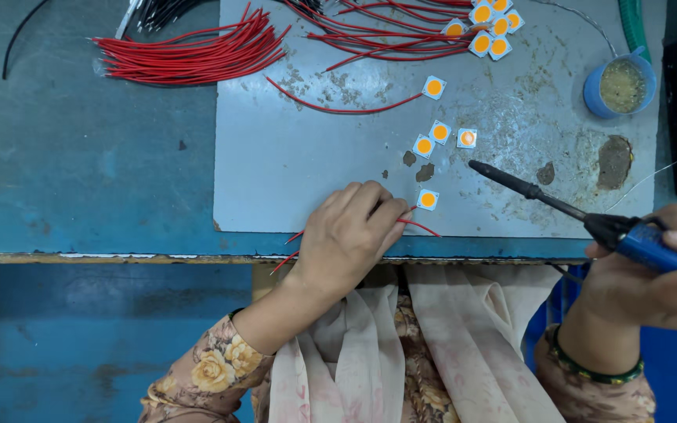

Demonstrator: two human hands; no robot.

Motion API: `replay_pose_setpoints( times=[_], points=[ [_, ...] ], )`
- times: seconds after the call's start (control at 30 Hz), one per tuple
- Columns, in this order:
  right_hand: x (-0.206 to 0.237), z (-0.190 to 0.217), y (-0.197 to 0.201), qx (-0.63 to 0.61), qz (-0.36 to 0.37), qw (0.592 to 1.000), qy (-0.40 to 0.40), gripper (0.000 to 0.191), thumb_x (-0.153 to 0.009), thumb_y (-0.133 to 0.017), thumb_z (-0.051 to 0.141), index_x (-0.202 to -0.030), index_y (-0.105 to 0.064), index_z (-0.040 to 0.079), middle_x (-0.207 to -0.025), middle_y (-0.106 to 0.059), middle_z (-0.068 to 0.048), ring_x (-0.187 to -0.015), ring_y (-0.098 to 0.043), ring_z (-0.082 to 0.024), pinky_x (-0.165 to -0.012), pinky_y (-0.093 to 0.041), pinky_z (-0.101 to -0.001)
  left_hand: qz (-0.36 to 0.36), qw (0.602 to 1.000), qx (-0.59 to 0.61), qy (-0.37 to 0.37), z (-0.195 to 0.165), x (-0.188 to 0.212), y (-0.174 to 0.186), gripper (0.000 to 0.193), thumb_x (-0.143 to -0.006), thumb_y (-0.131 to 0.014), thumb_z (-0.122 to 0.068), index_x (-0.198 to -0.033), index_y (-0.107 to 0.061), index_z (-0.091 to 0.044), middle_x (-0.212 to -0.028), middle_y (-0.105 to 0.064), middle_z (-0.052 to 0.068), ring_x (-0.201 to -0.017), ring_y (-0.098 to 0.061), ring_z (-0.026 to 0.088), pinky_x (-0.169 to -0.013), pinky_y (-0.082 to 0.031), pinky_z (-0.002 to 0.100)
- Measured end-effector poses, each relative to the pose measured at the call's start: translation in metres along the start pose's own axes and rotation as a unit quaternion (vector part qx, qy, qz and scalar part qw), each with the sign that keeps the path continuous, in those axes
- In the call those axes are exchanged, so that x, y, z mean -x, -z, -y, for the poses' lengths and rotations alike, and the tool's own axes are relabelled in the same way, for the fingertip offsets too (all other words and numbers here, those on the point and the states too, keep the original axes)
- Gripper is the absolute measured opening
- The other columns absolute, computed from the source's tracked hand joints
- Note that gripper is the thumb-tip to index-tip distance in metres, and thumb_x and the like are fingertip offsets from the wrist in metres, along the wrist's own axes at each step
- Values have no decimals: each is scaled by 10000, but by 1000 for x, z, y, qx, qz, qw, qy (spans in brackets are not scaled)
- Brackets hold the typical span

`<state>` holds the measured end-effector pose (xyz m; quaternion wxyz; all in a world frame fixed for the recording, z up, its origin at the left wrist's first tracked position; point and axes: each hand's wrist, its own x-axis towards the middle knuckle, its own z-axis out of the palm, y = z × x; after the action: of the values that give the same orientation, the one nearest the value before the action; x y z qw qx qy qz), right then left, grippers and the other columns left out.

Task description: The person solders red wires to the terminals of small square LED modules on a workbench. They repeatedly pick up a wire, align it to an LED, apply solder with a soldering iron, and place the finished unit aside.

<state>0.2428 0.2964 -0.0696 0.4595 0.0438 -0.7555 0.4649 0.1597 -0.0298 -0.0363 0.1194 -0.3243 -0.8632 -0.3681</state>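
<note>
Lying far left: bundle of red wires (190,55) on blue bench (80,180).
Left hand (350,235): fingers closed, pinching red wire (421,225) beside LED chip (428,200) on grey plate (291,157).
Right hand (660,270): gripping soldering iron (566,207), tip near the loose chips.

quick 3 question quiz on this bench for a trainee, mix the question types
1. True or false: the left hand pinches a red wire beside a square chip.
2. What does the right hand hold? A) pliers B) soldering iron C) scissors
3. Fill in: the blue cup stands at the grey mat's far ____ corner.

Key: 1 true; 2 B; 3 right
</note>
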Motion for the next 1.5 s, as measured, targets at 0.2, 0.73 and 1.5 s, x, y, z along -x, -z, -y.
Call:
replay_pose_setpoints(
  times=[0.2, 0.73, 1.5],
  points=[
    [8, -14, -2, -87, -45, 984, -149, 630, -1140, -462, 607, -1205, -418, -19, -813, -450, -125, -536, -500, -233, -476, -458, -322, 6, 1000, 5, 11, -5, -5, 7, 211, -835, -812, -146, -1007, -693, -116, -943, -593, 22, -876, -619, 223, -737, -517, 380],
    [-18, -27, -31, -150, -189, 949, -204, 536, -1106, -544, 565, -1142, -493, 33, -703, -418, -76, -510, -424, -157, -422, -359, -279, 26, 991, -80, -105, 64, -144, -2, 239, -879, -803, -318, -987, -703, -130, -928, -581, 49, -902, -652, 266, -676, -525, 425],
    [-14, -20, -33, -153, -141, 960, -188, 542, -1104, -560, 574, -1136, -447, 46, -889, -448, -91, -584, -491, -180, -450, -437, -317, 62, 994, 71, 51, 31, -71, 18, 129, -964, -671, -103, -1090, -699, -98, -1031, -614, 67, -956, -645, 275, -788, -531, 413]
  ],
)
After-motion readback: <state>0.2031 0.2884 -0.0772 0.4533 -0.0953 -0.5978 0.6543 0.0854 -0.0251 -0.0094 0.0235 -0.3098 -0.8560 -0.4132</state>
